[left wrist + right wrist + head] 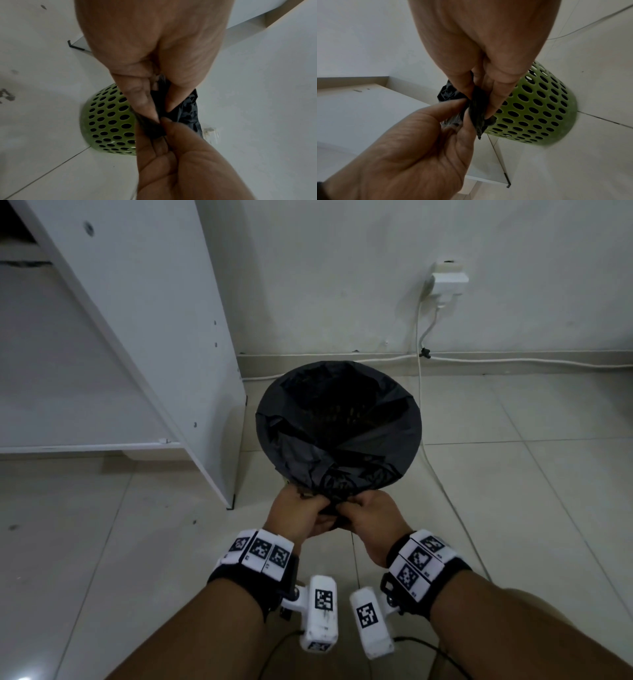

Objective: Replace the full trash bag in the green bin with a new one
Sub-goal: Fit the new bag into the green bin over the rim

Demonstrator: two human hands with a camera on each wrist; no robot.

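Observation:
A black trash bag (339,419) lines the bin, its mouth stretched over the whole rim. From above the bag hides the bin; the wrist views show its green perforated wall (109,121) (539,108) standing on the floor. At the near rim the bag's slack is gathered into a bunch (187,112) (477,108). My left hand (318,505) (162,113) pinches that bunch between thumb and fingers. My right hand (356,505) (479,104) pinches the same bunch from the other side, fingertips nearly touching the left's.
A white shelf unit (154,337) stands close on the bin's left, its side panel's corner near my left hand. A wall socket with a plug (448,278) feeds a white cable (424,440) running along the floor right of the bin. Tiled floor lies around.

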